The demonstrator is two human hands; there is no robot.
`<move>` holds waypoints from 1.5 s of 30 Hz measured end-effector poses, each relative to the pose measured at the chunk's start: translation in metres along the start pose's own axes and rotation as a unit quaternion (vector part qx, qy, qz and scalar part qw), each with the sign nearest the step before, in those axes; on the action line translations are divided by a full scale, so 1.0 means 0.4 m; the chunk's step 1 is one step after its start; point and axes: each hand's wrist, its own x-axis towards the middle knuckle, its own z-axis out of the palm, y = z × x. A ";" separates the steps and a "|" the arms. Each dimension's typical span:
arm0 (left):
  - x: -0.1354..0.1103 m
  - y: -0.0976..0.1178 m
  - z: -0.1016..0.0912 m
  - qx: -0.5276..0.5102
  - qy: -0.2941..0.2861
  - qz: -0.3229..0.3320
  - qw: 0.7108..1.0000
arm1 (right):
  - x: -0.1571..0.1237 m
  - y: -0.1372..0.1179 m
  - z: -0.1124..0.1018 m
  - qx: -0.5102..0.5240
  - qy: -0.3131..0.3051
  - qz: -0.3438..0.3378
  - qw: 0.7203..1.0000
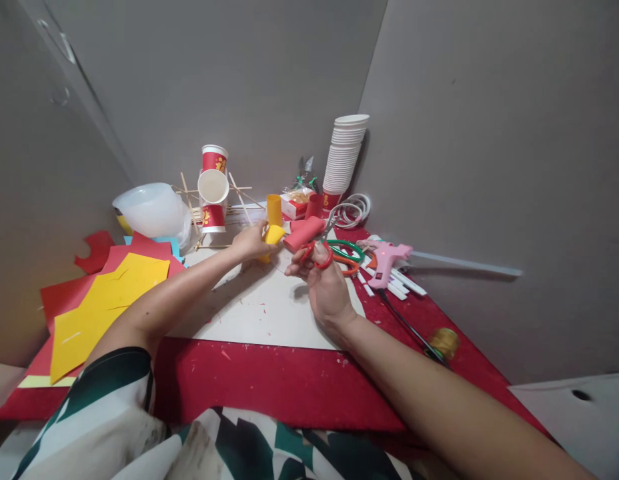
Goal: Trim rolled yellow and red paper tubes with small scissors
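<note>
My left hand (250, 241) is closed on a rolled yellow paper tube (274, 235) above the far part of a white board (269, 313). Red-handled scissors (317, 253) sit in my right hand (323, 283), fingers through the loops and blades pointing up and away. Just beyond the hands, another yellow tube (274, 209) stands upright. A red paper tube (305, 233) lies on its side between the hands, and a darker red tube (314, 206) stands behind it.
Stacked paper cups (343, 157) lean at the back. Joined cups with sticks (213, 187) stand back left, near yellow paper (109, 293). Right are a pink glue gun (388, 260), white sticks (398, 287), tape rings (352, 210) and a twine spool (444, 343). Grey walls enclose the red-covered table (279, 387).
</note>
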 end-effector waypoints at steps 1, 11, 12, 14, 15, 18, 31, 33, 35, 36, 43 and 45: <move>-0.006 -0.003 -0.008 -0.023 0.001 0.003 1.000 | -0.002 -0.002 0.002 0.000 -0.001 0.001 1.000; -0.179 0.034 -0.088 -0.275 0.036 0.063 0.959 | -0.007 0.009 0.001 -0.004 -0.006 0.010 1.000; -0.198 0.042 -0.093 -0.289 0.040 0.069 0.954 | -0.007 0.011 0.000 -0.005 -0.006 0.012 1.000; -0.232 0.055 -0.101 -0.316 0.044 0.081 0.944 | -0.008 0.016 -0.001 -0.006 -0.008 0.018 1.000; -0.247 0.061 -0.103 -0.326 0.045 0.086 0.940 | -0.008 0.018 -0.002 -0.006 -0.010 0.020 1.000; -0.287 0.070 -0.105 -0.313 0.052 0.114 0.942 | -0.013 0.022 -0.002 -0.011 -0.024 0.036 0.999; -0.370 0.030 -0.091 -0.028 0.176 0.399 0.900 | -0.046 0.007 0.012 0.022 -0.155 0.100 0.983; -0.376 0.030 -0.096 -0.010 0.169 0.417 0.893 | -0.045 0.009 0.009 0.024 -0.178 0.091 0.980; -0.381 0.029 -0.099 -0.006 0.164 0.424 0.891 | -0.043 0.009 0.009 0.023 -0.189 0.086 0.978; -0.383 0.027 -0.098 -0.012 0.160 0.427 0.890 | -0.042 0.006 0.011 0.021 -0.190 0.090 0.977; -0.380 0.007 -0.089 -0.046 0.182 0.394 0.900 | -0.045 -0.018 0.019 0.060 -0.203 0.096 0.973; -0.379 0.012 -0.095 -0.042 0.181 0.388 0.903 | -0.046 -0.017 0.016 0.069 -0.215 0.095 0.970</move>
